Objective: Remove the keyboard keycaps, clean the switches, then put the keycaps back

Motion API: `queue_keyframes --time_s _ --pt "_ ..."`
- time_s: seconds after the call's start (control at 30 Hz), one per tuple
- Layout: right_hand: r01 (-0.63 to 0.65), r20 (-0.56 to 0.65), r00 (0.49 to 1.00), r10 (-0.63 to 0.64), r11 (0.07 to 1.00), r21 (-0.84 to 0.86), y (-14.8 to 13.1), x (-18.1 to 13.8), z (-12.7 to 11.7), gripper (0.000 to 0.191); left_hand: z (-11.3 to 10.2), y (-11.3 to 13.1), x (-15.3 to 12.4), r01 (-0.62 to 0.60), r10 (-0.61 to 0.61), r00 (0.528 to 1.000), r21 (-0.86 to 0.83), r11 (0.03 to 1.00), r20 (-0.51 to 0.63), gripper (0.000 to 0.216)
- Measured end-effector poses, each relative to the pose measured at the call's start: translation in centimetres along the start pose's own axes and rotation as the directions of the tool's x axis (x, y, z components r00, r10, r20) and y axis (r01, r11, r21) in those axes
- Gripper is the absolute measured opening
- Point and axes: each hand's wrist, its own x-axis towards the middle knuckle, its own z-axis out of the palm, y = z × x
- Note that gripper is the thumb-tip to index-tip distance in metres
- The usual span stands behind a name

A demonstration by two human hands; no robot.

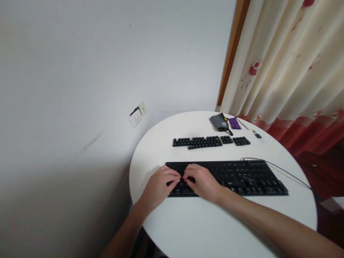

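Note:
A long black keyboard (251, 179) lies on the round white table, and both hands are over its left part. My left hand (161, 182) is closed, thumb and fingertips drawn together low above the keys. Close beside it, my right hand (201, 181) is pinched too, its fingertips nearly meeting those of the left. Whatever is between the fingers is too small or hidden to make out. Behind the keyboard, loose black keycaps stand in rows: a long block (204, 142), a small group (226, 139) and another group (241, 141) at the right.
A thin black cable (285, 172) runs from the keyboard over the table's (215, 225) right edge. Toward the back lie a grey face mask (219, 122), a purple cloth-like item (234, 123) and a small clear-and-black item (258, 135). Wall and curtain (268, 71) border the table.

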Motion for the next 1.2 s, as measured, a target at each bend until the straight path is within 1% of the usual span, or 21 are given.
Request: queue_keyframes --time_s 0.1,0.2,0.3,0.4,0.53,0.6,0.67,0.7,0.73,0.8,0.87,0.93,1.0,1.07,1.2 --pt "0.036 0.051 0.998 -0.031 0.996 -0.087 -0.5 -0.2 -0.6 0.013 -0.7 0.4 -0.2 -0.042 0.039 0.998 0.063 0.997 0.055 0.016" --pt "0.044 0.092 0.995 -0.028 0.984 -0.172 -1.1 -0.4 -1.1 0.017 -1.3 0.9 -0.3 -0.050 0.035 0.993 0.138 0.989 0.108 0.017" --pt "0.033 0.113 0.994 -0.007 0.974 -0.224 -1.4 -0.5 -1.3 0.021 -1.6 1.3 -0.3 -0.046 0.017 0.990 0.210 0.977 0.137 0.016" --pt "0.024 0.116 0.993 0.002 0.975 -0.220 -1.3 -0.5 -1.3 0.020 -1.6 1.3 -0.1 -0.031 0.001 0.991 0.217 0.976 0.137 0.018" --pt "0.025 0.127 0.992 -0.007 0.990 -0.138 -0.8 -0.3 -1.7 0.018 -2.1 1.1 1.3 -0.036 0.014 0.988 0.139 0.990 0.155 0.017" --pt "-0.026 0.088 0.995 0.037 0.993 -0.117 -0.1 0.1 -2.2 0.018 -2.6 0.9 2.9 -0.008 -0.002 0.992 0.087 0.996 0.124 0.017" --pt "-0.148 0.000 0.989 0.149 0.976 -0.158 0.9 1.0 -2.8 0.020 -2.9 0.6 5.0 0.040 -0.044 0.997 0.069 0.997 0.057 0.018" --pt "-0.218 -0.045 0.976 0.214 0.956 -0.194 1.5 1.5 -3.2 0.022 -3.0 0.4 6.3 0.061 -0.064 0.998 0.083 0.995 0.027 0.019" --pt "-0.279 -0.079 0.960 0.268 0.931 -0.234 2.2 2.1 -3.6 0.025 -3.0 0.2 7.6 0.081 -0.084 0.996 0.112 0.990 0.022 0.019" --pt "-0.352 -0.104 0.936 0.337 0.874 -0.335 3.6 3.4 -4.2 0.030 -2.5 -0.3 10.2 0.095 -0.107 0.993 0.187 0.978 0.055 0.018" --pt "-0.362 -0.086 0.929 0.361 0.829 -0.426 4.8 4.6 -4.6 0.034 -1.5 -0.9 12.4 0.109 -0.131 0.989 0.259 0.960 0.069 0.015" --pt "-0.348 -0.064 0.929 0.364 0.805 -0.480 5.5 5.6 -4.7 0.033 -0.2 -1.4 13.7 0.113 -0.143 0.986 0.299 0.947 0.081 0.014" --pt "-0.328 -0.047 0.935 0.353 0.802 -0.500 6.0 6.4 -4.6 0.030 1.1 -1.9 14.3 0.107 -0.142 0.986 0.310 0.945 0.092 0.014" --pt "-0.299 -0.027 0.942 0.334 0.801 -0.518 6.2 7.0 -4.4 0.028 2.2 -2.4 14.2 0.097 -0.135 0.986 0.311 0.946 0.102 0.014" --pt "-0.239 0.028 0.954 0.300 0.810 -0.536 6.8 7.8 -4.2 0.024 3.2 -3.0 13.6 0.070 -0.111 0.987 0.307 0.949 0.118 0.017"
